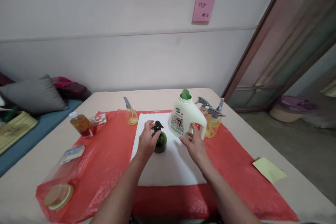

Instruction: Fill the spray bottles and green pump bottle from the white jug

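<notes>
Left hand (147,140) is up at the dark green bottle (160,143), thumb and fingers curled around both sides of its black spray head (158,125). Can't tell if they're actually squeezing it. The bottle stands upright on a white mat (168,173), roughly in the middle of the table (154,98).

Right hand (195,147) is at the handle of a big pale jug (180,120), fingers bent up by the handle opening and thumb out to the left of it. Looks like contact, but honestly I can't tell whether that's a firm grip. The jug is just right of the green bottle and a bit farther away, with a green cup (185,94) sitting in its mouth.

Just right of the jug there's a cluster of yellowish spray bottles (210,128) with grey heads, and one more small spray bottle (132,117) is over at the far left of the mat. Under all that is a shiny red sheet (107,157). Left side has an amber bottle (80,124) with a white cap, a little packet (98,119) beside it, and nearer, a round tan thing (59,197) I can't really make out. Yellow paper (269,169) near the right edge, pink note (203,9) taped to the far wall (131,63).
</notes>
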`<state>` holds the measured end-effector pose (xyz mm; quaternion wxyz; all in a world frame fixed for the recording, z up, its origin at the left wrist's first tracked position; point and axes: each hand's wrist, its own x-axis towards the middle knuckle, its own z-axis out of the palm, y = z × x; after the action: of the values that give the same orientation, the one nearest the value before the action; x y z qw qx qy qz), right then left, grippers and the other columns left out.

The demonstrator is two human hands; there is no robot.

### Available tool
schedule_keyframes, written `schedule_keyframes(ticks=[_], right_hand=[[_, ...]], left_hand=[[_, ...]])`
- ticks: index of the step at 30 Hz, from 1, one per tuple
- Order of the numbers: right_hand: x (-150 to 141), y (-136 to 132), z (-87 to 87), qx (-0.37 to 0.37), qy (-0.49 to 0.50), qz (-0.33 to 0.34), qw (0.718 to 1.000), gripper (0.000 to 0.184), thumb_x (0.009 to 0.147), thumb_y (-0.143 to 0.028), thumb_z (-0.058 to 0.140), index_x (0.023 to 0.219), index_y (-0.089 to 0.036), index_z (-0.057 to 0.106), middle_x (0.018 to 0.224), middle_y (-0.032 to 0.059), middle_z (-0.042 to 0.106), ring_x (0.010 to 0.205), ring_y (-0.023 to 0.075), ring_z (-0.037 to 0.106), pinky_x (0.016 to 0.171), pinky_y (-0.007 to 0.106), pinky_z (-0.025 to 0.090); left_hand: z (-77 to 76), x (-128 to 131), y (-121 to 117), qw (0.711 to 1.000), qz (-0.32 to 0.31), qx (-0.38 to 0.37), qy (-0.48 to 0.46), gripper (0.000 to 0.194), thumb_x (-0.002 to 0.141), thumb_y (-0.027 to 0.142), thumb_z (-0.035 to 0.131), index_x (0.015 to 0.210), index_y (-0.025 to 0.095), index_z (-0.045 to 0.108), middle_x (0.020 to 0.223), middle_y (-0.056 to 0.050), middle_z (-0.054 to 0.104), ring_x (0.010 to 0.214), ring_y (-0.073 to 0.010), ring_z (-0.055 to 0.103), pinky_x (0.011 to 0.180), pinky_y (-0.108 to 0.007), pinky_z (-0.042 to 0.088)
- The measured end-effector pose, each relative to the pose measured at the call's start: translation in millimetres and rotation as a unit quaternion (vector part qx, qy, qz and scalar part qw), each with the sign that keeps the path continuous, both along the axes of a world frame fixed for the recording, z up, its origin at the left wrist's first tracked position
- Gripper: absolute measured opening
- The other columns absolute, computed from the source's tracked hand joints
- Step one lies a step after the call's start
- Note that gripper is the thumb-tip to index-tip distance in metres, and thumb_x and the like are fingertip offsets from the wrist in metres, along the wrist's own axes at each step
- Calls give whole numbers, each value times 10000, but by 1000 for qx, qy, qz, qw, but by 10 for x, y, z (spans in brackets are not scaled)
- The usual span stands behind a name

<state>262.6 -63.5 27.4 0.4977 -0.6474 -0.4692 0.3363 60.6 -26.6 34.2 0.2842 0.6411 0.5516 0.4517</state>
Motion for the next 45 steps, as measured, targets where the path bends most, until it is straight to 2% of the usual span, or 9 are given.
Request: schedule_keyframes(ticks=[8,12,15,18,20,23,27,34,45], right_hand=[[-1,-11,39,8,16,-7,1000,866,638,-490,636,1407,-215,346,1520,152,354,1184,322,548,978,475,440],[5,-19,33,-17,41,-54,998,550,614,-409,663,1113,-238,505,1046,65,623,933,277,597,858,443,452],[-25,-29,30,-37,75,-55,995,313,604,-330,639,881,-255,515,760,-11,570,759,233,557,764,402,447],[-105,-61,65,-47,126,-15,991,275,621,-338,649,857,-238,553,898,33,640,834,231,594,755,381,468],[-178,-100,111,-71,209,42,975,422,653,-389,687,1039,-250,587,1161,81,641,1000,255,614,789,394,490],[-293,-163,175,-106,382,157,904,724,673,-420,748,1329,-365,448,1451,75,486,1193,279,563,851,441,496],[-431,-201,187,-79,492,193,845,788,596,-284,820,1290,-374,458,1433,53,498,1148,292,598,885,478,503],[-523,-189,182,-5,447,153,881,791,532,-227,856,1230,-343,504,1269,31,614,1092,262,615,871,409,517],[-483,-184,182,23,370,144,917,833,537,-238,854,1278,-307,480,1231,42,643,1095,270,614,901,411,507]], left_hand=[[-58,35,25,999,-22,-26,15,531,615,208,730,1131,247,612,1024,-52,657,1014,-272,580,899,-412,427],[-61,33,65,1000,-4,-7,-23,331,621,190,710,943,258,678,926,-44,667,965,-277,576,906,-422,411],[-25,0,103,997,24,-3,-70,310,596,203,742,896,257,682,806,-16,645,844,-245,587,841,-392,439],[75,-48,133,991,43,-11,-129,334,587,246,773,904,233,669,747,9,629,714,-187,584,755,-347,469],[169,-77,132,984,42,-15,-174,390,592,293,782,951,213,652,782,1,652,725,-173,609,743,-329,490],[305,-100,82,970,29,-18,-241,492,595,349,797,1026,185,626,866,-30,688,825,-182,652,783,-329,514],[403,-100,-8,939,4,-48,-340,543,566,295,853,1049,172,638,874,-31,702,858,-180,663,820,-329,515],[407,-125,-32,905,-26,-73,-418,363,722,439,777,921,159,658,910,-51,701,906,-193,676,858,-343,507],[438,-138,-35,892,-24,-88,-442,385,665,450,825,853,143,689,880,-58,710,904,-200,680,857,-346,503]])
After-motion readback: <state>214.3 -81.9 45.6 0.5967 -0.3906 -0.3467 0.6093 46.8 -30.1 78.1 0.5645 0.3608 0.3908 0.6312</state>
